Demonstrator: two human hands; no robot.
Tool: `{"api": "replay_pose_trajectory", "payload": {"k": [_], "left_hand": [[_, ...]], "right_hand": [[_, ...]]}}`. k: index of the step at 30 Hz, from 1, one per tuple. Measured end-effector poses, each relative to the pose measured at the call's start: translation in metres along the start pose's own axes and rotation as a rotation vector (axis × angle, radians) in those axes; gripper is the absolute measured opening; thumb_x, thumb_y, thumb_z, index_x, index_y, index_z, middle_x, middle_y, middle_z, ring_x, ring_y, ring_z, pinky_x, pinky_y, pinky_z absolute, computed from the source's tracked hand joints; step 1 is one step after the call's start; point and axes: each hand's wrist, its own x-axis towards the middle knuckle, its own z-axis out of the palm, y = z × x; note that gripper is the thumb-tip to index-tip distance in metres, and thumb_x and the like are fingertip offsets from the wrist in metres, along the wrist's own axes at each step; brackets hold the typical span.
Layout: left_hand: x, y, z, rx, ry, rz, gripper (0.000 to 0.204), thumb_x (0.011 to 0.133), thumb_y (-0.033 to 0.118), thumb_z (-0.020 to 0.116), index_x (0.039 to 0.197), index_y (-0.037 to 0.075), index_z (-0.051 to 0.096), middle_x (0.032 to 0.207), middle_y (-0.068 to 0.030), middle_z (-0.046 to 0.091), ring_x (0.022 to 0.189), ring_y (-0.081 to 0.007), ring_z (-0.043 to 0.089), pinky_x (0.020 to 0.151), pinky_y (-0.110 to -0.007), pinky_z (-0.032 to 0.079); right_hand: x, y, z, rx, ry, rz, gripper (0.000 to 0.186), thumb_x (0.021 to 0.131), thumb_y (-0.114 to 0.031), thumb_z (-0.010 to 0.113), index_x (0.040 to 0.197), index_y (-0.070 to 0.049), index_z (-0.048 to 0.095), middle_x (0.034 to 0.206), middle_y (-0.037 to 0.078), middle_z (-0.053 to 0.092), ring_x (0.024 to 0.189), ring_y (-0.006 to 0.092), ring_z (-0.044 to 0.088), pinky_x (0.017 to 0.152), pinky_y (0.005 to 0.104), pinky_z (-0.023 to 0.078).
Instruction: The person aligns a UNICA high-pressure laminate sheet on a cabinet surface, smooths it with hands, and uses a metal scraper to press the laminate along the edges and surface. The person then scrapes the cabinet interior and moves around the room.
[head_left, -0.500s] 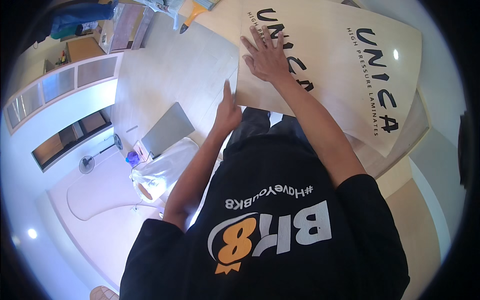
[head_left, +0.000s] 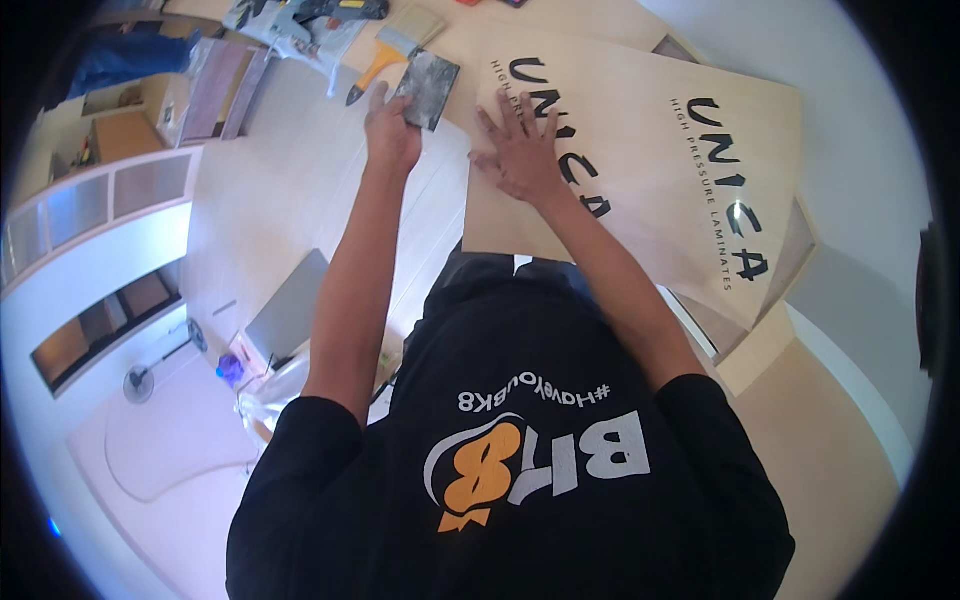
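Note:
A pale laminate sheet with dark printed lettering (head_left: pixel 640 150) lies on the work surface in front of me, reaching over its near edge. My right hand (head_left: pixel 515 150) rests on the sheet's left part, fingers spread. Beyond the sheet's left side, my left hand (head_left: pixel 393 135) grips a dark, smudged rectangular scraper or pad (head_left: pixel 433 90). Just past it lies a brush (head_left: pixel 380 68) with a yellow handle, beside grey tools (head_left: pixel 315 35) on a pale cloth or board.
Grey panels (head_left: pixel 286 305) and bagged items (head_left: pixel 268 410) lie at my lower left, near a standing fan (head_left: pixel 139 383). A low partition (head_left: pixel 90 215) and stacked boards (head_left: pixel 220 85) are at the left, a blue draped item (head_left: pixel 120 62) above. A white wall (head_left: pixel 850 200) curves along the right.
My left hand has moved up and forward and now holds the dark scraper or pad. My right hand stays spread on the sheet, which appears slightly lower and further left in view.

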Motion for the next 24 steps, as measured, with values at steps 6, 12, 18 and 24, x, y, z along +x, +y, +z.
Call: {"api": "replay_pose_trajectory", "payload": {"k": [6, 12, 18, 24], "left_hand": [[0.030, -0.037, 0.012, 0.341, -0.097, 0.174, 0.081, 0.093, 0.007, 0.068, 0.159, -0.002, 0.023, 0.149, -0.0253, 0.047, 0.129, -0.0349, 0.055, 0.106, -0.043, 0.046], [-0.061, -0.018, -0.024, 0.832, -0.603, -0.250, 0.052, 0.103, 0.024, 0.061, 0.143, -0.006, 0.047, 0.132, -0.0203, 0.061, 0.116, -0.0279, 0.062, 0.100, -0.039, 0.049], [-0.068, -0.020, -0.002, 0.835, -0.683, -0.185, 0.036, 0.101, 0.014, 0.063, 0.131, -0.005, 0.056, 0.116, -0.0148, 0.069, 0.105, -0.0210, 0.065, 0.095, -0.035, 0.051], [-0.055, -0.037, 0.014, 0.779, -0.688, 0.095, 0.029, 0.098, 0.004, 0.062, 0.126, -0.004, 0.058, 0.116, -0.0153, 0.069, 0.109, -0.0230, 0.065, 0.098, -0.036, 0.050]], "right_hand": [[0.005, -0.005, -0.009, 0.019, 0.039, 0.062, 0.089, 0.089, -0.076, 0.052, 0.161, -0.025, 0.038, 0.170, 0.015, 0.022, 0.156, 0.0442, 0.016, 0.115, 0.0793, 0.010], [0.036, -0.001, -0.017, 0.020, -0.021, 0.226, 0.096, 0.087, -0.081, 0.048, 0.162, -0.023, 0.034, 0.173, 0.016, 0.012, 0.157, 0.0470, 0.008, 0.114, 0.0803, 0.006], [0.032, 0.025, -0.064, 0.019, -0.056, 0.346, 0.082, 0.094, -0.064, 0.057, 0.162, -0.023, 0.035, 0.173, 0.013, 0.012, 0.159, 0.0371, 0.010, 0.122, 0.0695, 0.008], [-0.117, 0.158, -0.184, -0.677, 0.374, 1.153, 0.079, 0.092, -0.046, 0.068, 0.156, -0.009, 0.040, 0.167, 0.023, 0.021, 0.154, 0.0406, 0.019, 0.120, 0.0670, 0.017]]}}
